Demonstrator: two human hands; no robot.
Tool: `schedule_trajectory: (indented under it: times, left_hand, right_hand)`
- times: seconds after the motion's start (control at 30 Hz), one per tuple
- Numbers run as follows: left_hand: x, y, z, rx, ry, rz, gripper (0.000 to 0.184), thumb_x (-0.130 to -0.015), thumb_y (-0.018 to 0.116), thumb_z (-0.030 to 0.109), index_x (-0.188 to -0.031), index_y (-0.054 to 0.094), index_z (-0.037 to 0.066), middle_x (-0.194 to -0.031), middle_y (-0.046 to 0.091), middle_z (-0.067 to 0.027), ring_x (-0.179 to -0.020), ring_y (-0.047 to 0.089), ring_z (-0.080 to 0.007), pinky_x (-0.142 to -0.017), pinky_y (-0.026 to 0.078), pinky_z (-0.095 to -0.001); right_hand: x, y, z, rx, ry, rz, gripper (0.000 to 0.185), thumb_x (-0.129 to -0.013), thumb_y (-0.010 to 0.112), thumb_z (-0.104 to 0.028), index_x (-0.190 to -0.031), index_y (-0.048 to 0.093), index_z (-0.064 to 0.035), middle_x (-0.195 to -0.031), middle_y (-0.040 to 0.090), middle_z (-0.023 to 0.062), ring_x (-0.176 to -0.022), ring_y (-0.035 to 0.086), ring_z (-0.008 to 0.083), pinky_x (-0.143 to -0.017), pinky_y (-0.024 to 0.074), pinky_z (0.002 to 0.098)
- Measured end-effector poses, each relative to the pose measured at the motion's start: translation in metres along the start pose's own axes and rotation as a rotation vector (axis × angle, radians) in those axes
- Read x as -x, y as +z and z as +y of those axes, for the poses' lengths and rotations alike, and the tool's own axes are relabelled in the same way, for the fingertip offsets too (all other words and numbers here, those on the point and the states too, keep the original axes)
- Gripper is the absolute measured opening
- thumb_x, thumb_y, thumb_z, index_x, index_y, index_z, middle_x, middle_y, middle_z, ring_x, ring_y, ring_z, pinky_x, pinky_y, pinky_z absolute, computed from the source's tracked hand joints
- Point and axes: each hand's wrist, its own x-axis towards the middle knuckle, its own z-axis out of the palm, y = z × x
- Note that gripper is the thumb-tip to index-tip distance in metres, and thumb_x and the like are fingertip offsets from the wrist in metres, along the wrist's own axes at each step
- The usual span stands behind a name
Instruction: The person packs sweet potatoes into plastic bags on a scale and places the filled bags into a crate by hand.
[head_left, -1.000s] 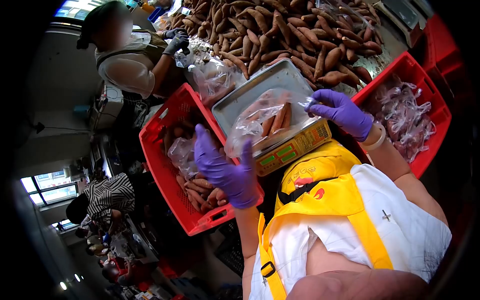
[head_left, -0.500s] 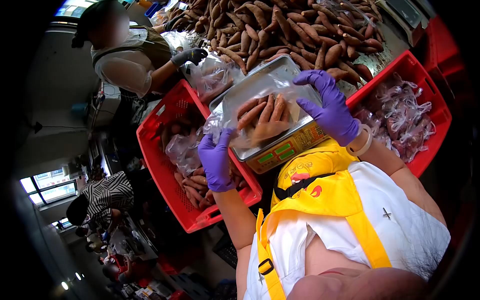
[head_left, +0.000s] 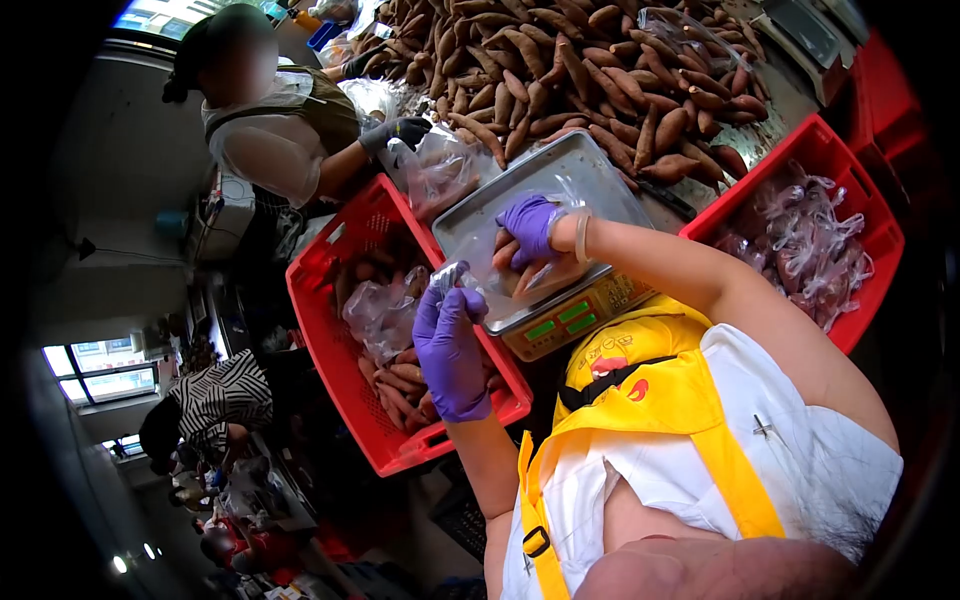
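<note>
My left hand (head_left: 450, 345), in a purple glove, pinches the gathered edge of a clear plastic bag (head_left: 555, 290) in front of the scale. Several sweet potatoes (head_left: 507, 252) lie in the bag on the metal pan (head_left: 600, 190) of the scale. My right hand (head_left: 530, 228), also gloved in purple, curls over these sweet potatoes and grips them from above; the palm hides part of them. Green digits glow on the scale's display (head_left: 560, 327), which faces me.
A big heap of sweet potatoes (head_left: 590, 70) covers the table behind the scale. Red crates (head_left: 345, 400) stand to the left and right, the right one holding filled bags (head_left: 800, 245). At upper left, a co-worker's gloved hand (head_left: 400, 130) is near a bag (head_left: 435, 180).
My right hand has moved from the bag's far right side down onto the sweet potatoes. My left hand still holds the bag edge, now bunched. The view has shifted slightly.
</note>
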Motion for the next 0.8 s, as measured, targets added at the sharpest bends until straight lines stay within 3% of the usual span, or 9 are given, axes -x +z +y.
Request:
schedule_trajectory:
  times: [0.1,0.17,0.2,0.27,0.43,0.6,0.7,0.77,0.8]
  left_hand:
    - [-0.001,-0.001,-0.005,0.019,0.014,-0.004,0.043,-0.093,0.057,0.01,-0.134,0.049,-0.003,-0.092,0.064,-0.0063,-0.079,0.056,-0.0108,-0.074,0.044,-0.0239]
    - [-0.004,-0.002,0.001,0.0,0.009,-0.015,0.05,-0.092,0.057,0.009,-0.139,0.043,-0.004,-0.096,0.065,-0.0082,-0.079,0.056,-0.0113,-0.075,0.044,-0.0238]
    - [-0.008,-0.001,0.003,0.02,-0.003,-0.04,0.053,-0.092,0.057,0.008,-0.141,0.04,-0.003,-0.098,0.065,-0.009,-0.079,0.056,-0.0116,-0.075,0.044,-0.0238]
    - [-0.013,0.007,0.007,0.083,0.01,-0.061,0.052,-0.093,0.054,0.008,-0.142,0.039,-0.004,-0.099,0.066,-0.0105,-0.08,0.057,-0.0127,-0.077,0.044,-0.0237]
    - [-0.029,0.016,0.003,0.157,0.038,-0.17,0.06,-0.095,0.054,0.009,-0.149,0.029,0.002,-0.107,0.065,-0.0139,-0.084,0.058,-0.0145,-0.079,0.044,-0.0267]
    - [-0.022,0.033,0.021,0.179,0.02,-0.302,0.06,-0.096,0.053,0.01,-0.15,0.028,0.005,-0.114,0.063,-0.0147,-0.092,0.06,-0.0162,-0.082,0.045,-0.0276]
    - [-0.015,0.036,0.05,0.137,0.079,-0.327,0.061,-0.095,0.053,0.016,-0.15,0.029,0.005,-0.118,0.062,-0.0169,-0.098,0.061,-0.0186,-0.086,0.046,-0.0286]
    - [-0.009,0.027,0.079,0.169,0.105,-0.272,0.064,-0.095,0.054,0.018,-0.151,0.027,0.006,-0.125,0.058,-0.0173,-0.104,0.059,-0.0196,-0.089,0.047,-0.0301]
    - [-0.005,0.022,0.09,0.202,0.11,-0.21,0.064,-0.095,0.053,0.021,-0.15,0.025,0.003,-0.127,0.057,-0.0192,-0.108,0.059,-0.0218,-0.09,0.048,-0.032]
  right_hand:
    - [-0.006,0.002,0.018,-0.151,-0.014,-0.084,0.035,-0.069,0.079,-0.039,-0.097,0.075,-0.0179,-0.089,0.072,0.0104,-0.074,0.067,0.0252,-0.07,0.0512,0.036]
    - [-0.002,-0.018,0.006,-0.155,0.051,-0.151,0.036,-0.07,0.079,-0.039,-0.092,0.075,-0.0112,-0.082,0.071,0.0116,-0.068,0.065,0.0232,-0.066,0.0506,0.0356]
    - [-0.009,-0.009,0.023,-0.18,0.103,-0.257,0.046,-0.072,0.08,-0.047,-0.1,0.074,-0.0105,-0.09,0.073,0.0072,-0.081,0.067,0.0191,-0.076,0.0509,0.0336]
    - [0.006,-0.013,0.015,-0.6,-0.018,-0.024,0.042,-0.078,0.079,-0.028,-0.111,0.066,-0.0062,-0.093,0.072,0.0044,-0.083,0.064,0.0165,-0.077,0.0512,0.0343]
    - [0.004,-0.02,0.03,0.02,0.156,-0.142,0.039,-0.087,0.068,-0.019,-0.122,0.057,-0.0063,-0.109,0.066,0.0126,-0.092,0.063,0.0224,-0.088,0.0489,0.0345]
    - [0.005,0.013,0.051,-0.739,0.112,-0.179,0.022,-0.098,0.054,-0.021,-0.119,0.055,-0.0145,-0.096,0.056,0.0025,-0.082,0.059,0.0107,-0.065,0.0571,0.0261]
    - [0.005,0.012,0.056,-0.399,0.016,-0.098,0.027,-0.094,0.058,-0.024,-0.117,0.058,-0.0087,-0.098,0.061,0.0124,-0.088,0.062,0.0244,-0.076,0.0532,0.0338]
    - [0.048,-0.062,-0.032,-0.304,-0.14,-0.057,0.033,-0.094,0.059,-0.031,-0.113,0.063,-0.0049,-0.099,0.066,0.0181,-0.093,0.063,0.0316,-0.082,0.0485,0.0374]
    - [0.069,-0.091,-0.054,-0.407,-0.146,-0.083,0.034,-0.096,0.058,-0.03,-0.119,0.061,-0.0044,-0.104,0.066,0.0139,-0.098,0.062,0.0249,-0.088,0.0477,0.0344]
